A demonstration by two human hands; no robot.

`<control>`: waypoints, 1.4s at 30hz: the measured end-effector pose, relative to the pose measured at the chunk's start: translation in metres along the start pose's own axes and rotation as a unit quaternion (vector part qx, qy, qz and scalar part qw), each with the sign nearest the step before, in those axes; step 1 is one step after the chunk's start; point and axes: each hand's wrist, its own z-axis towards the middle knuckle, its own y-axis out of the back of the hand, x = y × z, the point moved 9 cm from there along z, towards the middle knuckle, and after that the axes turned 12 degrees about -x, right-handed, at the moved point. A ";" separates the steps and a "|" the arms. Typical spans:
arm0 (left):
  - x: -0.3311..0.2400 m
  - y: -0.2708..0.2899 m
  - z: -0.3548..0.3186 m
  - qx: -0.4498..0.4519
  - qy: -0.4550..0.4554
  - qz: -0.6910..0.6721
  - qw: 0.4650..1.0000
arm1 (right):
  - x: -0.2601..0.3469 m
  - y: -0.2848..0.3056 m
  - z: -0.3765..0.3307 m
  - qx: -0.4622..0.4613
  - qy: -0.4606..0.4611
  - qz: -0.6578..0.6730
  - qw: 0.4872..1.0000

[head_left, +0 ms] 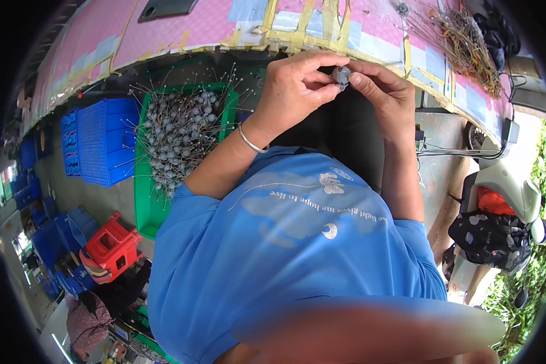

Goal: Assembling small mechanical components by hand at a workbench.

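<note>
My left hand [294, 85] and my right hand [385, 91] meet just below the edge of the pink table [182, 27]. Together they pinch a small grey round piece [341, 75] between thumbs and fingertips. A silver bangle [250, 141] circles my left wrist. To the left of my left hand stands a green crate [144, 200] heaped with grey balls on thin wires [179, 136]. My blue shirt [285, 242] fills the lower middle of the view.
Blue crates [103, 142] stand left of the green one, with a red plastic stool [112, 246] below them. A bundle of wires and twigs [461, 39] lies on the table's right end. A scooter [503, 194] is parked at right.
</note>
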 end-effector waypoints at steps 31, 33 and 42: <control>-0.001 0.056 -0.028 -0.068 0.036 0.011 0.997 | -0.017 -0.041 0.004 0.040 -0.021 0.090 0.995; 0.003 0.084 -0.036 -0.055 0.092 0.041 0.993 | -0.021 -0.062 -0.001 0.141 -0.049 0.057 0.987; -0.011 0.283 -0.103 -0.041 0.169 0.410 0.895 | -0.011 0.049 0.042 -0.012 0.053 -0.119 0.991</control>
